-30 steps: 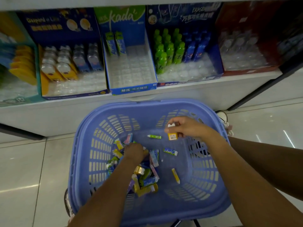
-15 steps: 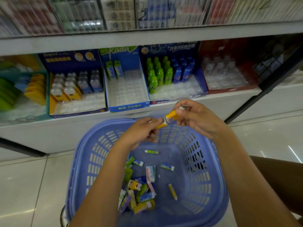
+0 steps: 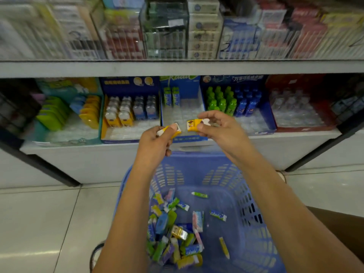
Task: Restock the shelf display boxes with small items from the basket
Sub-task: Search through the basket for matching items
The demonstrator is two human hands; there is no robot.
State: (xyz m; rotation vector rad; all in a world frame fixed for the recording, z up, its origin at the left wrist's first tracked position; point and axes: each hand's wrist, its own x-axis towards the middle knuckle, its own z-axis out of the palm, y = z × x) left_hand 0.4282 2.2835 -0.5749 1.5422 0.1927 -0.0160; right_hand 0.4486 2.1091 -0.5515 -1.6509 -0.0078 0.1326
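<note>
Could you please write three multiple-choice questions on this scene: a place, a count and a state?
1. Where are the left hand and right hand relative to the basket? A) deep inside it B) raised above it, before the shelf C) beneath it
2. How many packs stand in the middle display box? A) two B) six C) ten
3. What is the right hand doing? A) hanging empty B) holding a yellow item C) gripping the basket rim
Answers: B, both are up over it; A, only two stand at its back; B, its fingers hold one.
</note>
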